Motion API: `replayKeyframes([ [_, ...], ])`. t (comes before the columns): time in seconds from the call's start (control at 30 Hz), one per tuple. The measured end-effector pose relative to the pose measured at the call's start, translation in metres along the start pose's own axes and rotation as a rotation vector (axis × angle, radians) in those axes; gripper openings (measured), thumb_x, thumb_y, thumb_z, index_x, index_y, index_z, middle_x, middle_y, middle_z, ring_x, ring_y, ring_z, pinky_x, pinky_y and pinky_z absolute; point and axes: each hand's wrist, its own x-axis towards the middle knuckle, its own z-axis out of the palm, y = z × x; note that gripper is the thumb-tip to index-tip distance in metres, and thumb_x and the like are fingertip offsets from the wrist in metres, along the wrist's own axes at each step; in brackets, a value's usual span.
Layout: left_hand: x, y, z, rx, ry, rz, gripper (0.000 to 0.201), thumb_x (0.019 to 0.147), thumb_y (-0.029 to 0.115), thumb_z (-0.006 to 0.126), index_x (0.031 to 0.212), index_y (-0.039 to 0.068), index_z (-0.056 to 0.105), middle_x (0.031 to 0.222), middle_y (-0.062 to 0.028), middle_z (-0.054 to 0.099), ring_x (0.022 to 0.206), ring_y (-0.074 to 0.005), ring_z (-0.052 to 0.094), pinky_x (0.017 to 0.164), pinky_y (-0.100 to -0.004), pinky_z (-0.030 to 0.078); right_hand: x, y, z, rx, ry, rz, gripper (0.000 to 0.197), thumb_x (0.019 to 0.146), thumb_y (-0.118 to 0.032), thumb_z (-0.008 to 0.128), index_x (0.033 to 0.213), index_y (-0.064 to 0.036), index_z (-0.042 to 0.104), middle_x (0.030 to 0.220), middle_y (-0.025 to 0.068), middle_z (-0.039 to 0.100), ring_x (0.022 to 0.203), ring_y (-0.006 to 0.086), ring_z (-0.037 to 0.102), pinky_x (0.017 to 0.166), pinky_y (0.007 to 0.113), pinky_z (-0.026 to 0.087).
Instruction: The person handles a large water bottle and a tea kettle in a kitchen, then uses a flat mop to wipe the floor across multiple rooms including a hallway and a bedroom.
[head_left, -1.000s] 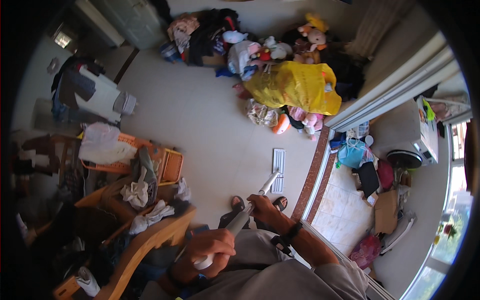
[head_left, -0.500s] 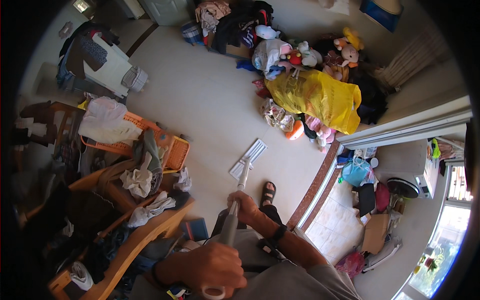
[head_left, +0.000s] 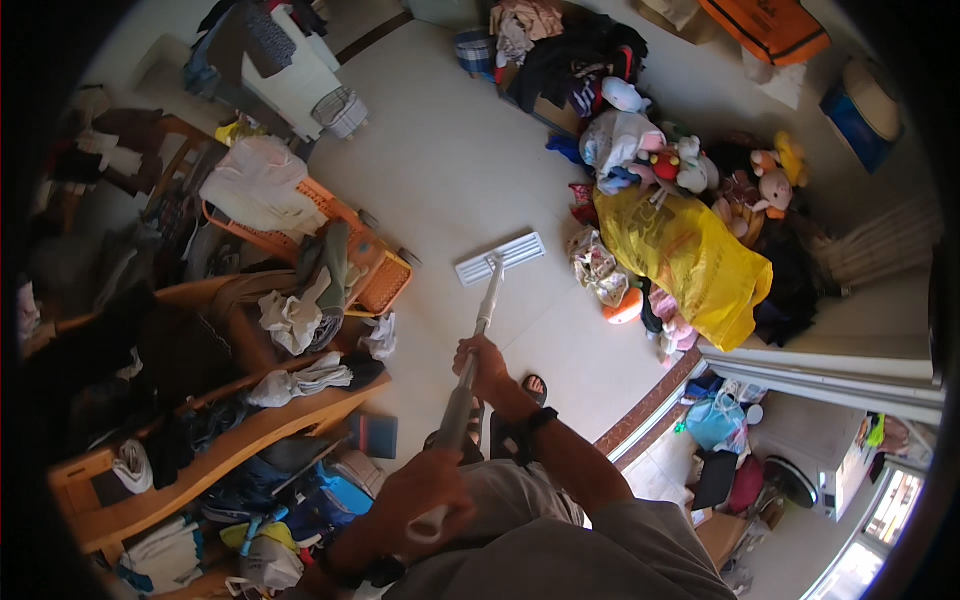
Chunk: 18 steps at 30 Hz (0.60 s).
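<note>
Because the flat mop (head_left: 487,308) slants away from the body, its two holds sit apart on the pole: the left hand (head_left: 430,490) has its fingers, a little blurred, curled fully round the near end, and the right hand (head_left: 482,364) wraps the shaft farther along, with no gap showing under the fingers. That spread probably gives leverage, one hand steadying while the other steers.

With the right hand as the dial's centre, the slotted white mop head (head_left: 522,249) lies on the pale floor (head_left: 415,160) just past twelve, turned broadside to the pole, likely for a wider path. Sideways room is tightest: an orange woven cart (head_left: 382,282) stands at ten, its wheels near, and a patterned cloth bundle (head_left: 592,262), beside the yellow bag (head_left: 690,260), crowds in between one and two. A brown threshold strip (head_left: 645,410) bounds the floor between three and four, a wooden bench rail (head_left: 290,428) between eight and nine. The longest open stretch runs between eleven and twelve.
</note>
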Motion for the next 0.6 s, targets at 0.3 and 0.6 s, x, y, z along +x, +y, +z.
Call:
replayKeyframes([
  [0.3, -0.057, 0.043, -0.01, -0.342, 0.646, 0.027, 0.012, 0.077, 0.01, 0.062, 0.066, 0.007, 0.058, 0.065, -0.0094, 0.059, 0.056, -0.0212, 0.058, 0.042, -0.0354, 0.042, -0.053, 0.075, -0.007, 0.005, -0.227, 0.298, 0.011, 0.085, -0.014, 0.058, 0.082, -0.0041, 0.057, 0.079, 0.0097, 0.059, 0.076, 0.0238, 0.058, 0.072, 0.038, 0.049],
  [0.6, -0.041, 0.037, -0.011, -0.002, 0.795, -0.358, 0.02, 0.083, 0.017, 0.048, 0.063, 0.015, 0.052, 0.066, -0.0059, 0.055, 0.055, -0.0227, 0.056, 0.041, -0.038, 0.038, -0.019, 0.069, 0.012, -0.084, -0.152, 0.341, 0.011, 0.087, -0.012, 0.054, 0.08, -0.0027, 0.057, 0.077, 0.0111, 0.058, 0.075, 0.0246, 0.059, 0.071, 0.036, 0.049],
])
